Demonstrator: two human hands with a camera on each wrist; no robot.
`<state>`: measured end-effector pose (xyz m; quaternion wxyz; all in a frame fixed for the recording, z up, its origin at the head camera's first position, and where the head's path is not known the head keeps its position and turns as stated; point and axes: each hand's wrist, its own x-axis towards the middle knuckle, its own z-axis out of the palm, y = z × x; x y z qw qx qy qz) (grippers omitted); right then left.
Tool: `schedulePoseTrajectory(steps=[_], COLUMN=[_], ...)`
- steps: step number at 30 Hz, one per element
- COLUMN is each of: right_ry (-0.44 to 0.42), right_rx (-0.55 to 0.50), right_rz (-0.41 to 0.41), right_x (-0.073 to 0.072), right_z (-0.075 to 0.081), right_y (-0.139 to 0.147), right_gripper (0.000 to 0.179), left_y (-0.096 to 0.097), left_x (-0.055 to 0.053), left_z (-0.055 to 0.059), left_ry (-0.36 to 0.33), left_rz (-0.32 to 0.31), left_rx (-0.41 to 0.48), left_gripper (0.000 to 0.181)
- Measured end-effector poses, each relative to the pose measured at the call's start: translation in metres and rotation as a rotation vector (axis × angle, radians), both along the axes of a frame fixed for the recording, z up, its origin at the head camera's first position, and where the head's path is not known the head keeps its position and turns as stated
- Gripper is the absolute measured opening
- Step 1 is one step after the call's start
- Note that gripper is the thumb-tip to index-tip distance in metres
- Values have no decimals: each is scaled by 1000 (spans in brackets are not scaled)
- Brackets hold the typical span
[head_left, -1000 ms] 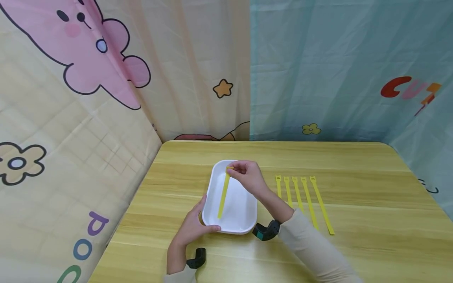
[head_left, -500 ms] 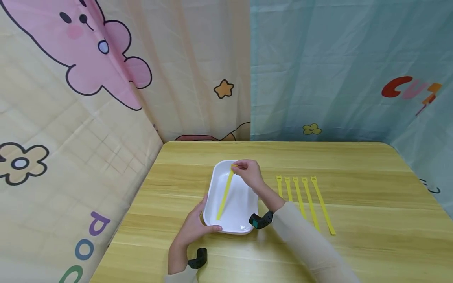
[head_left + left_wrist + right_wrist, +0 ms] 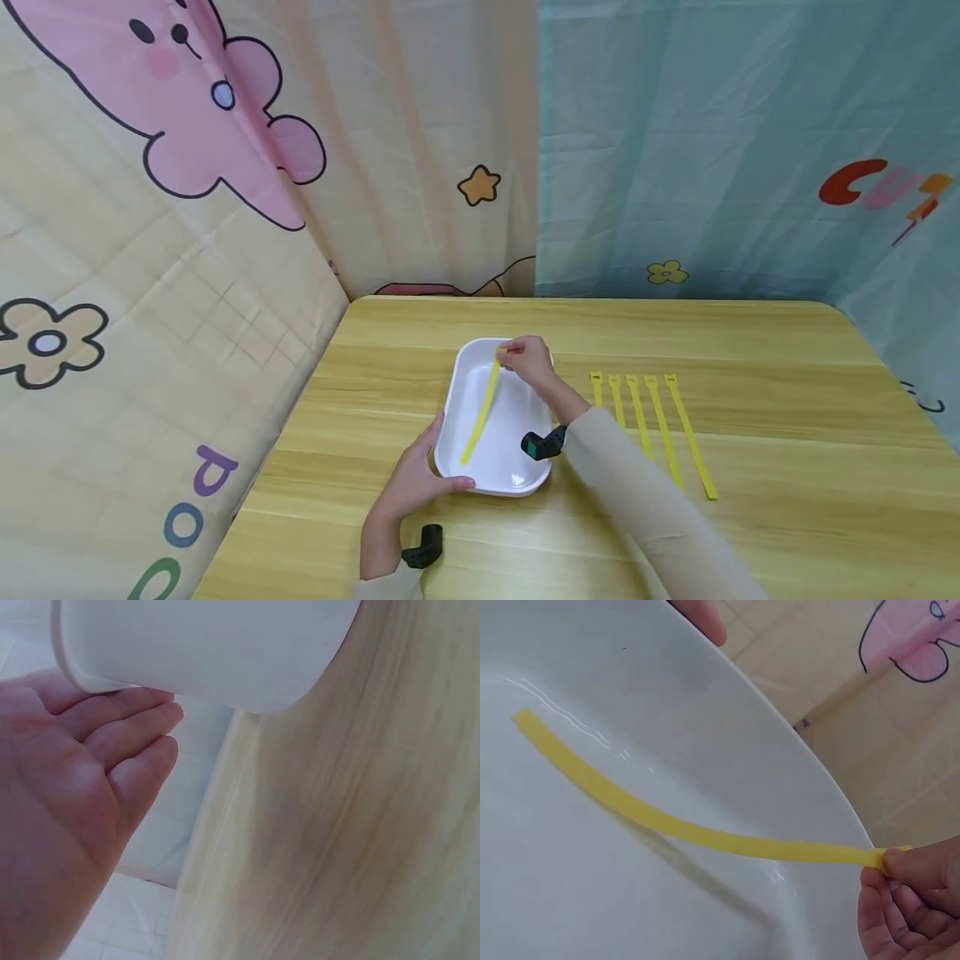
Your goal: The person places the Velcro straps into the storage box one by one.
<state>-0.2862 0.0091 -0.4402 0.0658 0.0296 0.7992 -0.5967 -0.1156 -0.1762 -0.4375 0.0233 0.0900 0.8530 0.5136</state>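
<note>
A white tray (image 3: 512, 454) stands on the table, its near left corner held by my left hand (image 3: 412, 479). The thumb lies at the near rim and the fingers run along the left side; in the left wrist view that hand (image 3: 82, 772) has its fingers against the tray's outer wall. Between thumb and fingers, my right hand (image 3: 528, 362) pinches the slotted end of a yellow cable tie (image 3: 479, 425) near the tray's far rim. In the right wrist view the tie (image 3: 727, 841) bows downward across the tray, casting a shadow on the white floor.
Several more yellow cable ties (image 3: 692, 437) lie in a row on the wooden table (image 3: 795, 467) to the right, partly covered by the right sleeve (image 3: 645, 500). Printed curtains (image 3: 420, 150) hang behind the table and at its left.
My right hand has shifted slightly right and away from me with the cable tie's end. The tie looked straight earlier and now curves. My left hand stays at the tray's corner.
</note>
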Motion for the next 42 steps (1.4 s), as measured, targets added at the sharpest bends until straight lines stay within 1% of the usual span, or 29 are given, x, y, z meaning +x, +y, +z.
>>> schedulePoseTrajectory(steps=[5,8,12,16,20,24,31,33,35,37,39,40,41,42], right_ry=[-30,-60,-80,-79,-83,-95,-52,-46,-14,31,105,111,107,101], right_rx=[-1,-25,-36,-29,-5,18,19,17,0,-39,-67,-37,-21,29], right_rz=[15,22,31,25,14,16,34,36,46,68,100,105,119,120], right_x=[-8,-10,-10,-10,-11,-12,-12,-15,-17,-35,-54,-59,-70,-75], right_z=[-5,-5,-7,-13,-20,-23,-25,-30,-33,-61,-93,-102,-119,-127], right_y=[-4,-8,-13,-15,-15,-16,-20,-21,-21,-21,-20,-22,-22,-24], right_gripper=[17,18,17,15,16,19,22,21,19,14,8,9,9,9], left_y=[1,1,2,2,2,2,2,2,2,2,2,2,2,2], left_x=[1,0,0,0,-1,-1,0,0,0,1,1,1,0,0], left_z=[3,3,3,2,1,1,2,2,3,3,3,3,3,3], left_ry=[-2,-2,-4,-7,-3,-1,-1,0,2,3,7,7,9,10], left_rz=[0,-1,0,2,-2,-2,8,8,9,7,5,4,2,1], left_rx=[2,4,0,5,11,9,5,3,-2,-2,-1,0,0,2], left_gripper=[104,103,103,102,102,102,102,102,102,103,103,103,103,103])
